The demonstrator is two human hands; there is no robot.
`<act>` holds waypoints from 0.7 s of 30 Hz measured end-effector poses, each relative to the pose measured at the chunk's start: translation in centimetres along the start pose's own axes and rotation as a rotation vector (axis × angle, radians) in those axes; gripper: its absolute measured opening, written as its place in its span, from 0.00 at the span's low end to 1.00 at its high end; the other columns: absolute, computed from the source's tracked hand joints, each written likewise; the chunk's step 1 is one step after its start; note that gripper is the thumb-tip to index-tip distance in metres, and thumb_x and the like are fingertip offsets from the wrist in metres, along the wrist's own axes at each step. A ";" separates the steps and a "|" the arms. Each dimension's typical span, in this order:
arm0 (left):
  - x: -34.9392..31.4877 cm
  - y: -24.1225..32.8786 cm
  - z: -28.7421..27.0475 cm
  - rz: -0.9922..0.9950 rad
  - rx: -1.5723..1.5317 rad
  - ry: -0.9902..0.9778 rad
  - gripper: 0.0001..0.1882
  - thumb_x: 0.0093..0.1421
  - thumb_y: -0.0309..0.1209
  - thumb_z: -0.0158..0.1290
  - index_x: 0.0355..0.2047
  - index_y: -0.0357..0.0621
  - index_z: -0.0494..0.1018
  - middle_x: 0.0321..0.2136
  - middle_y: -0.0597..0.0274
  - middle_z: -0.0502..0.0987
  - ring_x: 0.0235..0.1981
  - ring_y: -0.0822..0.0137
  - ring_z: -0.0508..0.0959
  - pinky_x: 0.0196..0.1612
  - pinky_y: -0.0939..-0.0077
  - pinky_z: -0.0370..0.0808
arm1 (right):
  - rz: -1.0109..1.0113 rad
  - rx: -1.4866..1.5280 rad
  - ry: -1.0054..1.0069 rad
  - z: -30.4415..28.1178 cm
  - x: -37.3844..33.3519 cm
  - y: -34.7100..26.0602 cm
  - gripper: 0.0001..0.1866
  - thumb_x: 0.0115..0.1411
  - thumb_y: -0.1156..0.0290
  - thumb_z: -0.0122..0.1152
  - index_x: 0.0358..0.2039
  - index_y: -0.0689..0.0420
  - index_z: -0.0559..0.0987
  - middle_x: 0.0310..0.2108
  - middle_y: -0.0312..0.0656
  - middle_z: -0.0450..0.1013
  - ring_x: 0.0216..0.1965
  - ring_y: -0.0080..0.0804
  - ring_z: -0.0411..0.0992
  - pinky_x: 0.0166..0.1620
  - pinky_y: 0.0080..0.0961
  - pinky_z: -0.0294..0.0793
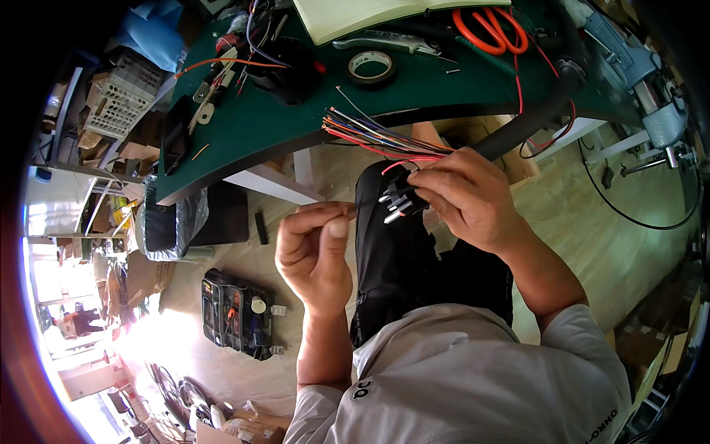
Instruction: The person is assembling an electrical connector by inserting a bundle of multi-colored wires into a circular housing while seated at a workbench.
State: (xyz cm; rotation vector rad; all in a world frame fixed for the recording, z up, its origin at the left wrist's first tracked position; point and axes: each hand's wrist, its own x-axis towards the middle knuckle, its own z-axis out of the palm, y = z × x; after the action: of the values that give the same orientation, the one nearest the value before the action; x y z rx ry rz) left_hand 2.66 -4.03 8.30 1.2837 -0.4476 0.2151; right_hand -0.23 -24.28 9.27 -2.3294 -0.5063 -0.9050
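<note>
My right hand [467,198] grips a cluster of thick black wires [403,201] with bare, silvery tips pointing left, above my lap. Beside its fingers, a fan of thin coloured wires [384,137], red, orange, blue and white, spreads leftward below the table edge. A thick black cable [529,111] runs from behind that hand up to the right over the table. My left hand [318,248] is a little to the left, thumb and forefinger pinched together. What lies between them is too thin and dark to make out against my black trousers.
On the green table [244,140] are a roll of tape [371,68], a utility knife [388,42], an orange coiled cord [492,31] and an open notebook [355,15]. A vise [643,81] stands at the right. A toolbox [238,314] and lined bin [171,226] are on the floor.
</note>
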 end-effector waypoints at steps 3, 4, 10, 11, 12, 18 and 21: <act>0.2 0.0 -1.6 0.046 -0.151 0.075 0.05 0.62 0.26 0.52 0.36 0.39 0.69 0.30 0.55 0.76 0.34 0.65 0.76 0.42 0.69 0.72 | 0.049 0.071 0.119 -1.4 0.3 0.3 0.10 0.51 0.79 0.64 0.36 0.59 0.77 0.26 0.41 0.71 0.25 0.34 0.71 0.27 0.26 0.71; 0.3 0.0 -1.8 0.036 -0.109 0.077 0.05 0.62 0.27 0.52 0.36 0.39 0.69 0.29 0.56 0.77 0.33 0.66 0.76 0.43 0.69 0.71 | 0.095 0.090 0.156 -1.9 0.2 0.4 0.09 0.53 0.79 0.63 0.36 0.60 0.77 0.26 0.42 0.71 0.24 0.34 0.71 0.27 0.26 0.70; -0.9 -2.4 -1.8 -0.255 0.048 0.031 0.09 0.62 0.32 0.53 0.32 0.39 0.70 0.29 0.58 0.78 0.34 0.69 0.75 0.44 0.72 0.70 | 0.273 0.302 0.318 -2.8 -1.4 1.5 0.07 0.61 0.79 0.56 0.38 0.67 0.73 0.30 0.43 0.74 0.32 0.25 0.77 0.34 0.18 0.75; -1.0 -2.6 -1.7 -0.282 0.061 0.010 0.09 0.62 0.33 0.53 0.31 0.39 0.71 0.30 0.58 0.78 0.34 0.69 0.75 0.44 0.72 0.70 | 0.273 0.301 0.318 -2.9 -1.6 1.5 0.07 0.61 0.79 0.56 0.38 0.67 0.73 0.30 0.43 0.74 0.32 0.26 0.77 0.34 0.18 0.75; -1.0 -2.5 -1.2 -0.337 0.098 0.019 0.11 0.62 0.34 0.54 0.30 0.38 0.72 0.30 0.59 0.78 0.34 0.71 0.75 0.44 0.75 0.71 | 0.271 0.299 0.318 -3.0 -1.6 1.5 0.07 0.61 0.79 0.56 0.38 0.67 0.73 0.30 0.44 0.74 0.32 0.26 0.77 0.34 0.18 0.75; -1.8 -4.0 -1.2 -0.424 0.127 -0.038 0.11 0.61 0.34 0.56 0.34 0.37 0.73 0.31 0.61 0.79 0.34 0.73 0.75 0.43 0.78 0.70 | 0.267 0.354 0.344 -3.1 -1.9 1.4 0.06 0.61 0.79 0.55 0.38 0.67 0.72 0.31 0.45 0.74 0.32 0.27 0.77 0.34 0.19 0.75; -1.8 -4.0 -0.9 -0.447 0.118 -0.038 0.11 0.61 0.34 0.56 0.34 0.37 0.73 0.31 0.61 0.79 0.34 0.73 0.75 0.43 0.78 0.70 | 0.250 0.357 0.330 -3.1 -2.0 1.4 0.07 0.61 0.79 0.55 0.39 0.67 0.72 0.31 0.45 0.75 0.32 0.27 0.77 0.34 0.18 0.75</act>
State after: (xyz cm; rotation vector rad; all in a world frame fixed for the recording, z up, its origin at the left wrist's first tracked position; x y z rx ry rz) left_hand 2.79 -4.09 3.84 1.4711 -0.1722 -0.1613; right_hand -2.41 -27.57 9.17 -1.8272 -0.2103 -0.9631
